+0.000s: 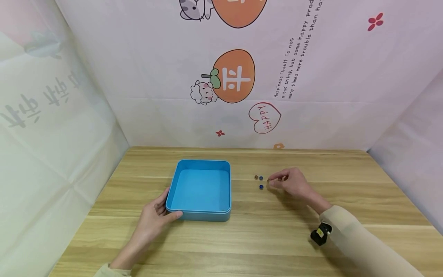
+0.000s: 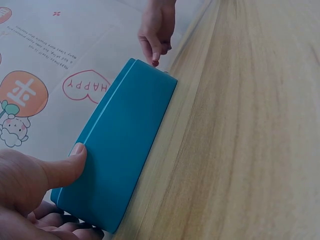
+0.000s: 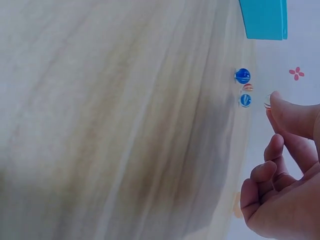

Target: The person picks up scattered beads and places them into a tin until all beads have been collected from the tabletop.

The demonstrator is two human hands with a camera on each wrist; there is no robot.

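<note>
A square blue box point(image 1: 205, 216) without a lid stands on the wooden table. My left hand point(image 1: 152, 221) holds its near left corner, thumb on the front wall and the other fingers round the left side. To the box's right, my right hand point(image 1: 293, 184) pinches a small clear marble with coloured streaks point(image 3: 267, 102) between thumb and forefinger, while its other fingers are curled. Close by on the table lie three marbles: a dark blue one point(image 3: 243, 76), a second blue one point(image 3: 245, 100) and a reddish-brown one point(image 3: 248, 87).
The wooden tabletop point(image 1: 242, 246) ends at a white printed cloth point(image 1: 166, 96) hung behind it. More cloth hangs at the left point(image 1: 52, 154) and right sides. A black strap device point(image 1: 321, 233) is on my right wrist.
</note>
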